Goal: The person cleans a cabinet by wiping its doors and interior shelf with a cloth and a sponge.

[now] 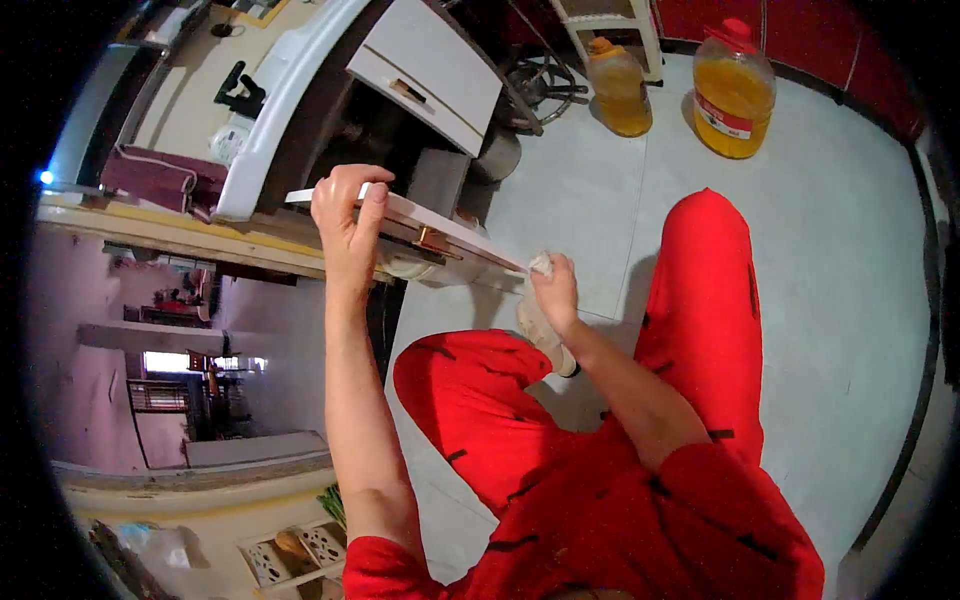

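Note:
My left hand (347, 215) is closed over the top edge of an open white cabinet door (470, 240), its thumb lying along the near side. The door is seen almost edge-on, with a small gold-coloured handle (430, 240) on it. At the door's far end, my right hand (557, 298) grips a bunched white cloth (541, 263), close to or against the edge; actual contact is hard to make out. Beyond the door, the cabinet's dark inside is partly visible under a second white door (428, 70) with its own handle.
Two bottles of yellow liquid, a smaller one (620, 95) and a larger red-capped one (735, 95), stand on the pale tiled floor (840, 250). A metal burner stand (545, 90) is beside the cabinet. My red-clad knees and a light shoe (540, 325) are close below.

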Demonstrator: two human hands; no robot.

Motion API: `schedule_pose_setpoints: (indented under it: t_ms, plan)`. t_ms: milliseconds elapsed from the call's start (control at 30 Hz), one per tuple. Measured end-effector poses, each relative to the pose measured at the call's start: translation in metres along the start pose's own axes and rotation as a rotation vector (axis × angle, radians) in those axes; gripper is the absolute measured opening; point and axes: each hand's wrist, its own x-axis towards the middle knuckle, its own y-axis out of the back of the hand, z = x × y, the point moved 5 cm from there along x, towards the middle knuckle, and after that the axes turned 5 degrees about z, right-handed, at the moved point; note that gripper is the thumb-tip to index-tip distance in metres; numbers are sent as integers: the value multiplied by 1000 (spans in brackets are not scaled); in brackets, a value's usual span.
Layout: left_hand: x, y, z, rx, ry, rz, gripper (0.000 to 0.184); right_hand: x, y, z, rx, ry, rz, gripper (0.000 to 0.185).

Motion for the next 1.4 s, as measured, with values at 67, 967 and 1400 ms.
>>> schedule_pose_setpoints:
  t_ms: [67, 967, 1400]
  plan:
    - [0, 0, -2, 12, 10, 17, 21, 0, 6, -49, 83, 74, 8, 34]
    - [-1, 5, -2, -10, 7, 79, 21, -42, 22, -239, 79, 992, -33, 46]
    - [-16, 18, 15, 52, -21, 188, 23, -19, 37, -130, 103, 423, -251, 36]
